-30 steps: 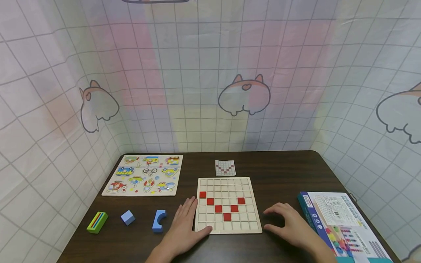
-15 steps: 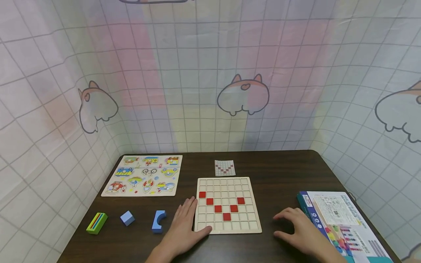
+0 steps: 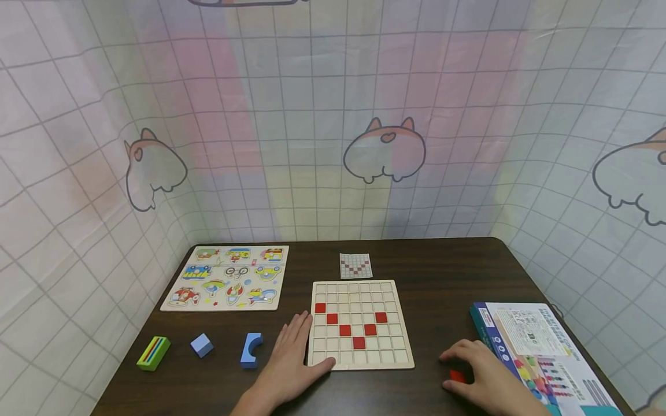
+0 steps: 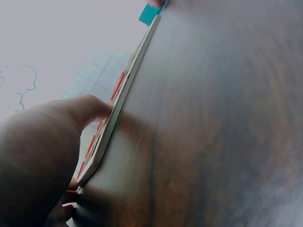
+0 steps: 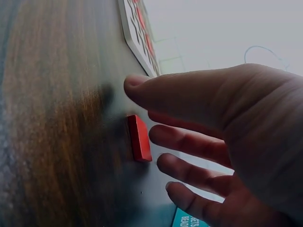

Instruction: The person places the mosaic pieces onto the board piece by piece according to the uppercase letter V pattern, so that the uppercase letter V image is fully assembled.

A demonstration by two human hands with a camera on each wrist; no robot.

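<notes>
A cream grid board (image 3: 359, 300) lies mid-table, with several red square tiles (image 3: 359, 343) set in its cells. My left hand (image 3: 288, 364) rests at its left side, fingers straight along the edge and thumb on the near left corner; the left wrist view shows the thumb (image 4: 97, 108) over the board's rim. My right hand (image 3: 481, 372) hovers low, right of the board, thumb and fingers apart. Beneath it a loose red tile (image 5: 139, 138) lies on the table, with a visible gap to the fingers in the right wrist view.
A small pattern card (image 3: 356, 266) lies behind the board. At left are a vehicle picture board (image 3: 229, 277), a striped green block (image 3: 153, 353), a blue cube (image 3: 202, 345) and a blue arch block (image 3: 248, 352). A boxed set (image 3: 541, 352) stands at the right edge.
My right hand has moved right and nearer, away from the board, and a red tile now shows between its thumb and fingers. My left hand has stayed put.
</notes>
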